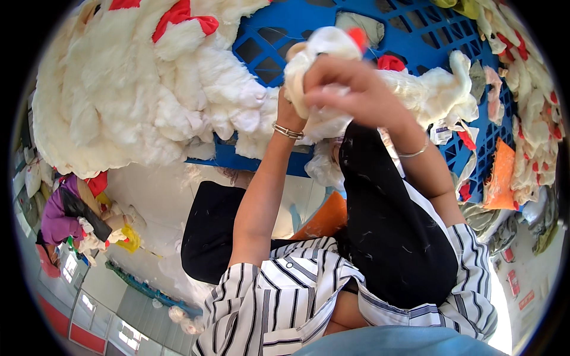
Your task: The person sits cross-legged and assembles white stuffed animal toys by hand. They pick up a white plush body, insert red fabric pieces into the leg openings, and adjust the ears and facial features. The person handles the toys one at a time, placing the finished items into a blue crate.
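A white plush toy piece (330, 44), apparently an unstuffed cover with a small red tip, is held up in front of me. My left hand (290, 107) grips it from the left; most of its fingers are hidden behind the fabric. Over the piece's right side is my right hand (350, 89), its fingers bent and smeared by motion. Whether these fingers pinch the fabric cannot be made out. Just right of the hands, another white plush piece (433, 92) lies on the blue plastic grid surface (261, 37), near a loose red scrap (390, 63).
A large heap of white plush pieces (136, 89) with red parts covers the left side. More plush covers (531, 113) pile up at the far right, beside an orange woven piece (500, 175). Coloured cloth (62, 207) lies at lower left. My knees rise below the grid.
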`<control>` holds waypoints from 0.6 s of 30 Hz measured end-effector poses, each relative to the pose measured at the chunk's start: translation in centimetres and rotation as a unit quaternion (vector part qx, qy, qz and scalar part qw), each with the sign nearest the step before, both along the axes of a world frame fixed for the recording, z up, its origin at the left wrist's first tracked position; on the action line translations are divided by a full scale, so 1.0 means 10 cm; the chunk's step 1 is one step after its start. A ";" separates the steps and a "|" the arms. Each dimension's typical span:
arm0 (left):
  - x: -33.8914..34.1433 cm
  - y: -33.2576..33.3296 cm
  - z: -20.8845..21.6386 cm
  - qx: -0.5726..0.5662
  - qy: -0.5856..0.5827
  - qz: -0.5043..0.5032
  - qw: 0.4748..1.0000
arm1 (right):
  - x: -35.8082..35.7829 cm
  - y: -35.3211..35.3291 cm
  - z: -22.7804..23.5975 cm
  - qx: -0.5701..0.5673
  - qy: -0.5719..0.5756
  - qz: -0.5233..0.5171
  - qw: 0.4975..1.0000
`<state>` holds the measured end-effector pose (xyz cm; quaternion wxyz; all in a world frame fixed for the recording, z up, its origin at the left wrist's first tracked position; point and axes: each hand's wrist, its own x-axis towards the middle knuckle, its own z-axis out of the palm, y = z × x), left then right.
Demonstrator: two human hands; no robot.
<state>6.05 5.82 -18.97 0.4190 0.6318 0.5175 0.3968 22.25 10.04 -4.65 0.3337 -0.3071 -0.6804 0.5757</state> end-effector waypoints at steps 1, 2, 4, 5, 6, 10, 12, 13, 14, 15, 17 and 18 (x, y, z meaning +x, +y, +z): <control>-0.02 -0.05 0.15 -0.027 -0.029 0.032 0.999 | 0.09 0.06 0.05 -0.142 0.097 -0.056 0.983; -0.13 -0.14 0.18 0.025 0.044 -0.001 0.999 | 0.26 0.17 0.02 -0.064 0.100 -0.134 0.984; -0.25 -0.25 0.36 -0.005 -0.044 -0.020 0.999 | 0.58 0.35 -0.09 -0.067 0.148 -0.211 0.964; -0.24 -0.26 0.59 -0.092 -0.199 -0.007 0.976 | 0.72 0.43 -0.20 -0.084 0.130 -0.194 0.969; -0.25 -0.27 0.73 -0.174 -0.348 0.007 0.921 | 0.79 0.46 -0.28 -0.101 0.113 -0.176 0.973; -0.43 -0.37 0.88 -0.135 -0.582 -0.017 0.802 | 0.47 0.10 -0.23 -0.227 0.055 0.060 0.971; -0.51 -0.41 0.72 -0.151 -0.636 -0.008 0.757 | 0.34 -0.05 -0.15 -0.202 0.035 0.110 0.972; -0.48 -0.38 0.88 -0.114 -0.630 -0.020 0.768 | 0.27 -0.10 -0.08 -0.233 0.040 0.101 0.966; -0.47 -0.38 0.92 -0.112 -0.626 -0.018 0.772 | 0.19 -0.13 0.01 -0.264 0.046 0.092 0.959; -0.46 -0.39 0.97 -0.109 -0.622 -0.017 0.775 | 0.16 -0.15 0.06 -0.294 0.050 0.082 0.951; -0.46 -0.42 0.94 -0.149 -0.560 0.051 0.813 | 0.13 -0.16 -0.05 -0.338 0.093 0.069 0.934; -0.45 -0.42 0.96 -0.164 -0.493 0.102 0.848 | 0.12 -0.15 -0.10 -0.362 0.114 0.064 0.923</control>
